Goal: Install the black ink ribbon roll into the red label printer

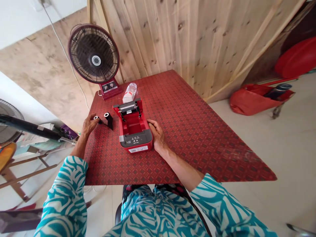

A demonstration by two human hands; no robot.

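Red printer-like machine (pixel 136 139), lid up, inner bay exposed, on the patterned counter (pixel 182 154). Right hand (pixel 157 134) curved along its right wall, touching; whether it grips, cannot tell. Left of machine: right black roll (pixel 107 115), joined by dark strip (pixel 110 124) to left black roll (pixel 96 117). Left hand (pixel 89 124) narrow, fingertips at that roll; firmness of hold, cannot tell. Behind machine: bottle (pixel 129 93), fan (pixel 96 56). Judged step: steadying machine, handling rolls. Next move calls for keeping strip untangled.
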